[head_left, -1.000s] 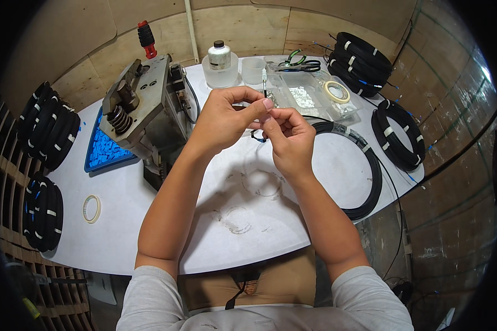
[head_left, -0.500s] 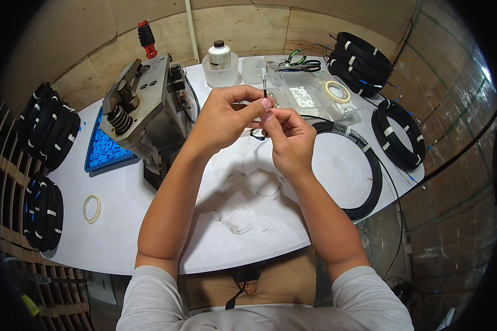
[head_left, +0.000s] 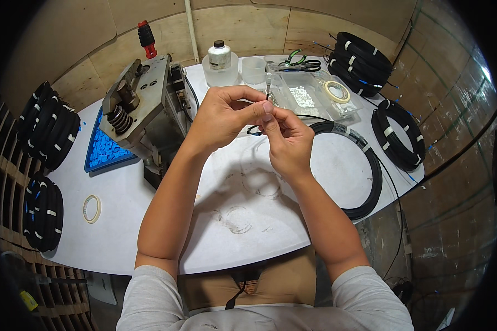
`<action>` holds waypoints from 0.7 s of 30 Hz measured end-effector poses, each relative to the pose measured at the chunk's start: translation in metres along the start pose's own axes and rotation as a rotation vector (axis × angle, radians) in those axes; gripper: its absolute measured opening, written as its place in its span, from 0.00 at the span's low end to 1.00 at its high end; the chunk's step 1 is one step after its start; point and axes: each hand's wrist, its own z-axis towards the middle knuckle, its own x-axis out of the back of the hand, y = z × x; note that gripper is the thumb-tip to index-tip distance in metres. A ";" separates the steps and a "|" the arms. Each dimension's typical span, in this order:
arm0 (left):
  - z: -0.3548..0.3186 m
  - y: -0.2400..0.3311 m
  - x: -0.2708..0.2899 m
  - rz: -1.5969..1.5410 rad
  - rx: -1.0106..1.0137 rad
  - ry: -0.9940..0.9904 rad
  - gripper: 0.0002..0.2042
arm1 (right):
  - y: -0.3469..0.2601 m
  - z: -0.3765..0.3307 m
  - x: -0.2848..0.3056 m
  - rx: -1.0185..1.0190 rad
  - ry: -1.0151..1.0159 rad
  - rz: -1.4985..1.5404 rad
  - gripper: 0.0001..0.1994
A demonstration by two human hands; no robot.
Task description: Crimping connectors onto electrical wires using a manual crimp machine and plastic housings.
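Note:
Above the middle of the table, both my hands meet on the end of a thin black cable (head_left: 267, 97), which points up with a small pale metallic tip (head_left: 269, 81). My left hand (head_left: 228, 117) is closed, pinching it between thumb and index finger. My right hand (head_left: 289, 138) is closed just below, its thumb and fingers pressed round the same cable. The cable runs off right toward a large black coil (head_left: 374, 182) lying on the table. What lies between my fingertips is hidden.
At left stand a metal press (head_left: 143, 94), a blue tray (head_left: 111, 166) of small blue pieces and a tape roll (head_left: 92, 209). Behind my hands are a bottle (head_left: 219, 55), a clear parts box (head_left: 292, 83) and black-handled scissors (head_left: 309, 66). Black cable coils (head_left: 364, 60) line the sides.
My fingertips have shifted slightly along the cable, and the tip now stands a little lower and further right. Less of the black cable shows above my left hand.

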 end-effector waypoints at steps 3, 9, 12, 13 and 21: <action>0.000 0.001 0.000 0.001 0.003 0.002 0.09 | -0.001 0.000 0.000 -0.004 -0.002 -0.006 0.11; 0.000 0.002 -0.002 0.019 0.014 0.017 0.09 | -0.002 -0.001 0.000 -0.020 -0.016 -0.007 0.11; -0.001 0.002 -0.002 0.020 0.016 0.024 0.09 | -0.002 -0.001 0.000 -0.025 -0.024 -0.005 0.11; -0.001 0.002 -0.002 0.014 0.014 0.022 0.09 | -0.002 -0.001 0.000 -0.027 -0.026 0.002 0.11; 0.000 0.003 -0.005 0.026 0.028 0.059 0.11 | 0.001 0.000 0.001 0.010 -0.039 -0.001 0.08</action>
